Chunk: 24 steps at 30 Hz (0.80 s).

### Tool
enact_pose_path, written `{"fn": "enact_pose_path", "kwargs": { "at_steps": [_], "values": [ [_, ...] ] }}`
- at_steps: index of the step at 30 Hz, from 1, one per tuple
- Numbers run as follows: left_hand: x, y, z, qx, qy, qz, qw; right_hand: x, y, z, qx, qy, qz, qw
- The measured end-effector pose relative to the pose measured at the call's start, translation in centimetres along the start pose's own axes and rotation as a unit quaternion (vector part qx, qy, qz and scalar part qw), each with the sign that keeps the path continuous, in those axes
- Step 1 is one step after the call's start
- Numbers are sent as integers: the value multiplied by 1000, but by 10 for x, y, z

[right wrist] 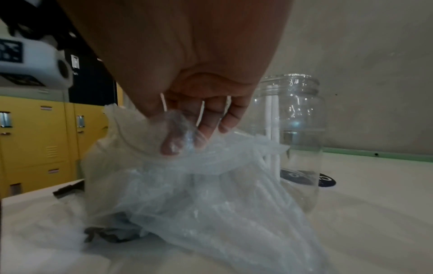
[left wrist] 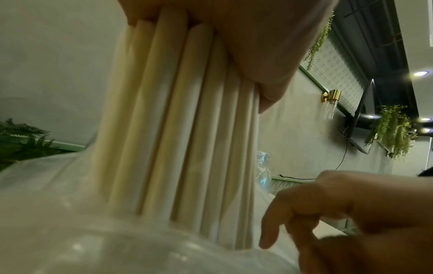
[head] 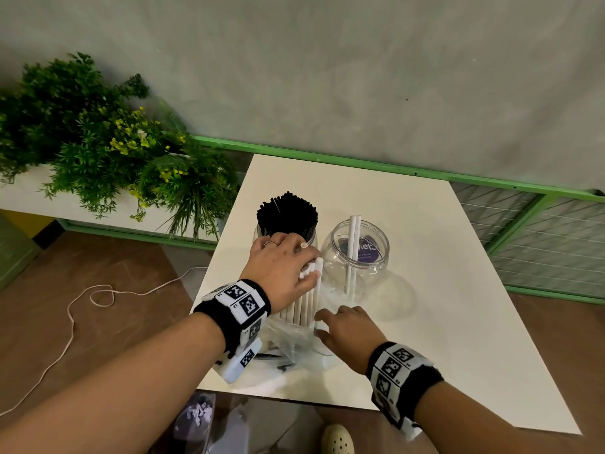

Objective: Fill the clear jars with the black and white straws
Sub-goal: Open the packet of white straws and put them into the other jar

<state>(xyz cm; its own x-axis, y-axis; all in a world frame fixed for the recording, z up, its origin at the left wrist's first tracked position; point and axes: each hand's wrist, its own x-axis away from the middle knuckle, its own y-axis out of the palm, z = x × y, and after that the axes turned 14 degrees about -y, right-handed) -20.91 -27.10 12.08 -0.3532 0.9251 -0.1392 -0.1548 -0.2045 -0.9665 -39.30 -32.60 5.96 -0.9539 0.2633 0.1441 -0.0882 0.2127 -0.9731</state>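
On the white table (head: 425, 322) a clear jar (head: 358, 257) holds two upright white straws (head: 353, 244). To its left stands a jar packed with black straws (head: 287, 217). My left hand (head: 307, 267) grips the top of a bundle of white straws (head: 306, 303), which stands in a clear plastic bag (head: 294, 342). The left wrist view shows that bundle (left wrist: 182, 129) close up, rising out of the bag (left wrist: 93, 231). My right hand (head: 322, 326) pinches the bag's gathered edge (right wrist: 187, 166) near the jar (right wrist: 297, 129).
Green plants (head: 98, 142) fill a planter to the left of the table. A green rail (head: 393, 168) runs along the wall behind it. A white cord (head: 98, 296) lies on the brown floor at the left. Yellow lockers (right wrist: 35, 139) stand behind.
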Motion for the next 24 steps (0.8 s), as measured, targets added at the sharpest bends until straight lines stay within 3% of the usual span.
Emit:
{"fn": "enact_pose_path", "kwargs": {
  "at_steps": [4,7,12,14,15,17,18,20,22,24],
  "values": [
    [1,1,0,7,4,10,1000,-1,9,14,-69,105,-26,992],
    [3,1,0,11,6,16,1000,-4,17,18,-175,182,-33,967],
    [6,0,-1,14,4,17,1000,0,13,24,-283,195,-14,939],
    [7,0,-3,17,3,22,1000,7,7,26,-177,176,68,966],
    [7,1,-3,18,3,26,1000,8,3,23,-95,148,147,973],
    [7,2,-1,19,3,31,999,4,-1,16,-1,50,262,964],
    [7,3,-1,17,4,33,999,-1,-2,12,16,2,256,967],
    [6,3,-1,14,6,31,999,-10,-4,7,15,-21,146,989],
    [7,3,-4,19,9,29,999,-11,0,12,22,33,-25,999],
    [9,2,-8,24,15,33,999,-9,3,20,29,70,-112,991]
  ]
}}
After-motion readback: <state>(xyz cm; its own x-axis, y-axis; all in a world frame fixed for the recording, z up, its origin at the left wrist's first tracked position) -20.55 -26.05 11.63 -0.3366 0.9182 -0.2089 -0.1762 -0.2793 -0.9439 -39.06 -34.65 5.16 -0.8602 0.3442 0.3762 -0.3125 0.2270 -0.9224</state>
